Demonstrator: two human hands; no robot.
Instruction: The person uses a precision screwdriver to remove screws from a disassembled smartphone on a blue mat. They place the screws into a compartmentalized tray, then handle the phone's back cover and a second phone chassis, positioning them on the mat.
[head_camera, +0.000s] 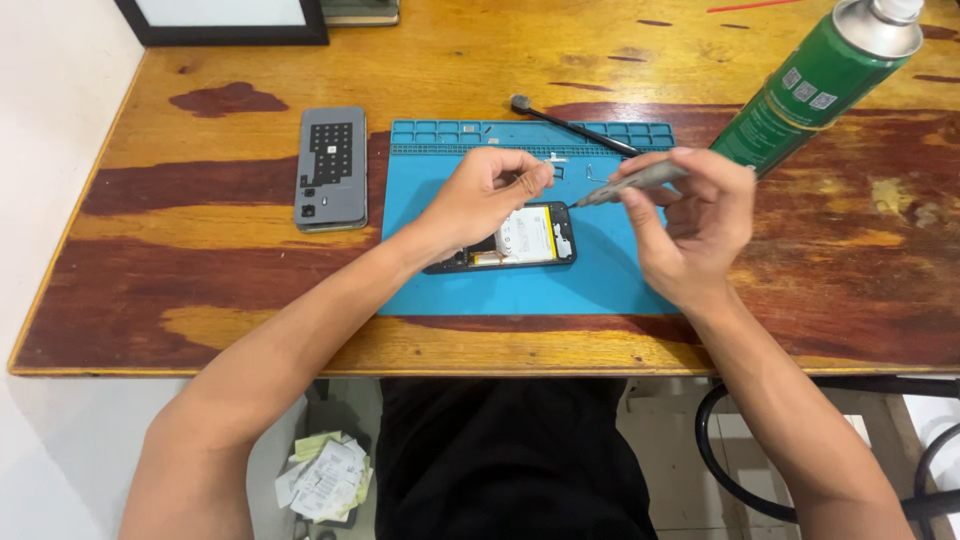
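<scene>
- Our left hand pinches a tiny part, too small to identify, above the opened phone on the blue mat.
- Our right hand grips the screwdriver, fingers closed.
- Risk: a slipping tip could puncture the battery.

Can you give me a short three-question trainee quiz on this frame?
1. True or false: the opened phone lies on the blue mat.
2. The right hand holds: A) a grey screwdriver, B) the green spray can, C) the black brush.
3. What lies on the wood left of the mat?

Key: 1 true. 2 A. 3 the grey back cover. The left hand pinches something too small to identify.
</scene>
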